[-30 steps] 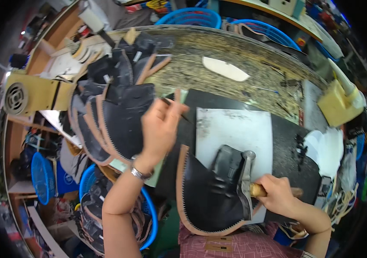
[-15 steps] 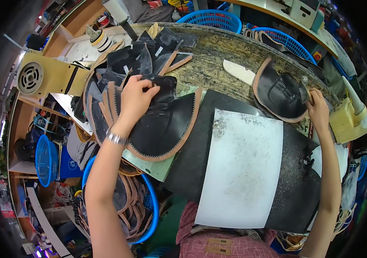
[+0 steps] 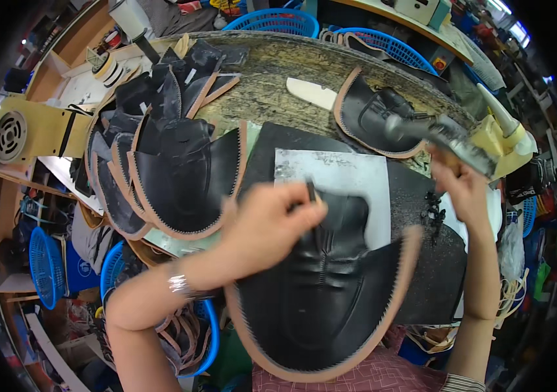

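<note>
My left hand (image 3: 272, 222) is closed in a pinch at the top of a black leather shoe upper (image 3: 321, 313) with a tan, saw-toothed rim. This upper hangs over the white sheet (image 3: 291, 163) and the black mat (image 3: 278, 140), covering much of both. To the right, my right hand (image 3: 464, 186) grips a hammer (image 3: 448, 137), blurred by motion and raised above the mat's far right side. Beyond the hammer lies another black shoe upper (image 3: 373, 108). A pile of similar uppers (image 3: 183, 176) rests left of my left hand.
A white blade-shaped piece (image 3: 311, 93) lies on the worn bench. A yellowish container (image 3: 497, 147) stands at right, and a yellow motor housing (image 3: 36, 130) at left. Blue baskets (image 3: 272, 23) stand behind the bench, with another blue basket (image 3: 210, 340) of uppers below at left.
My left hand has moved from the pile toward the middle, bringing one upper over the white sheet. My right hand has lifted the hammer from beside the far-right upper. The whole view has shifted.
</note>
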A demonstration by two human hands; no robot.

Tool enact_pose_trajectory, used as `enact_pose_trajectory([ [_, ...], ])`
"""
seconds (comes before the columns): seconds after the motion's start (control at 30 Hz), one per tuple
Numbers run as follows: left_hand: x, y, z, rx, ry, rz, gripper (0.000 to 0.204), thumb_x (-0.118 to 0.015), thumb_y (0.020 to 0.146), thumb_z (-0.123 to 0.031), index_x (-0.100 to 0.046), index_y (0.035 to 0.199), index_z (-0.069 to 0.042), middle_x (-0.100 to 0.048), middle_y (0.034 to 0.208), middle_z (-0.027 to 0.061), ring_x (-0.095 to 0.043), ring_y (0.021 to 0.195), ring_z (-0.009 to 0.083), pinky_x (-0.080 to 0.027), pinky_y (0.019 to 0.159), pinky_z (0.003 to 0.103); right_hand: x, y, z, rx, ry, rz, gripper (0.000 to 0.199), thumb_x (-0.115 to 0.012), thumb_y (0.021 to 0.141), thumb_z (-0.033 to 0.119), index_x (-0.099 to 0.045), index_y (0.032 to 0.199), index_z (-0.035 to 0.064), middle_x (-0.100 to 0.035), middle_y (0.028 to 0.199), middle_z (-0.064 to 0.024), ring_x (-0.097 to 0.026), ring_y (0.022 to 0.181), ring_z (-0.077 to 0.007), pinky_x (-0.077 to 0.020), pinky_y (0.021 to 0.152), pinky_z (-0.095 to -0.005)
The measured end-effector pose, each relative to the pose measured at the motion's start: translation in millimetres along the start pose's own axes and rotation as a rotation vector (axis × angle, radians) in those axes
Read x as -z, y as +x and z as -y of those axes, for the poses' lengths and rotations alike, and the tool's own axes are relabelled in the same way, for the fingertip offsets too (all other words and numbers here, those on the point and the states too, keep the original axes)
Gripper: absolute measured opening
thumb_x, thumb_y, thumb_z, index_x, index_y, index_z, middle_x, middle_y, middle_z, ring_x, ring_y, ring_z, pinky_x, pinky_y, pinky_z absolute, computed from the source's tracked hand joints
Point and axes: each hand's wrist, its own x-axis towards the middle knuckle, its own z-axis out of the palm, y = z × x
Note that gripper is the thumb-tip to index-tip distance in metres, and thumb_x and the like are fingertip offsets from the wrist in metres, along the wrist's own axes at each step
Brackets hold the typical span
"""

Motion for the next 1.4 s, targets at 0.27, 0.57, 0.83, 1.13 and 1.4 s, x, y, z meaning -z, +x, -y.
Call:
enact_pose_trajectory([
  [0.27, -28.8, 0.8, 39.0, 0.052, -0.331, -0.085, 0.010, -0.050, 0.091, -0.005, -0.053, 0.088, 0.004, -0.060, 0.091, 0.0106, -0.060, 0.076, 0.0117, -0.049, 0.065, 0.020, -22.0, -59.1, -3.1, 0.416, -0.339, 0.371, 0.024, -0.064, 0.080, 0.017, -0.063, 0.098, 0.0019, -0.064, 0.078, -0.0120, -0.063, 0.064, -0.0279, -0.0521, 0.061, -0.0342],
  [0.57, -58.5, -5.5, 73.0, 0.036, -0.322, -0.136, 0.010, -0.051, 0.090, -0.006, -0.050, 0.092, 0.004, -0.065, 0.085, 0.0122, -0.063, 0.077, 0.0132, -0.052, 0.068, 0.024, -43.0, -60.6, -2.7, 0.448, -0.435, 0.583, 0.017, -0.062, 0.079, 0.013, -0.062, 0.090, -0.0003, -0.061, 0.093, -0.0112, -0.059, 0.057, -0.0287, -0.0478, 0.048, -0.0348],
  [0.83, -67.9, -0.7, 72.5, -0.080, -0.225, -0.173, 0.008, -0.054, 0.089, -0.006, -0.052, 0.089, 0.001, -0.064, 0.076, 0.0101, -0.063, 0.069, 0.0133, -0.050, 0.063, 0.024, -33.4, -63.9, 7.2, 0.313, -0.471, 0.556, 0.018, -0.064, 0.078, 0.015, -0.063, 0.087, -0.0004, -0.063, 0.090, -0.0118, -0.061, 0.059, -0.0279, -0.0489, 0.050, -0.0339],
  [1.13, -72.0, -6.8, 76.9, -0.487, 0.393, -0.239, 0.009, -0.059, 0.084, -0.008, -0.054, 0.087, -0.002, -0.064, 0.075, 0.0114, -0.064, 0.061, 0.0197, -0.048, 0.053, 0.028, -35.7, -61.7, -5.7, 0.650, -0.465, 0.410, 0.022, -0.062, 0.082, 0.020, -0.059, 0.094, 0.0031, -0.057, 0.077, -0.0093, -0.057, 0.063, -0.0259, -0.0460, 0.058, -0.0340],
  [1.4, -67.2, -4.9, 80.1, -0.035, -0.326, -0.169, 0.016, -0.050, 0.092, -0.011, -0.053, 0.091, 0.005, -0.066, 0.079, 0.0115, -0.063, 0.069, 0.0136, -0.053, 0.064, 0.025, -47.6, -68.5, -9.1, 0.259, -0.401, 0.492, 0.015, -0.060, 0.082, 0.016, -0.064, 0.093, 0.0065, -0.060, 0.081, -0.0126, -0.059, 0.059, -0.0313, -0.0484, 0.051, -0.0365],
])
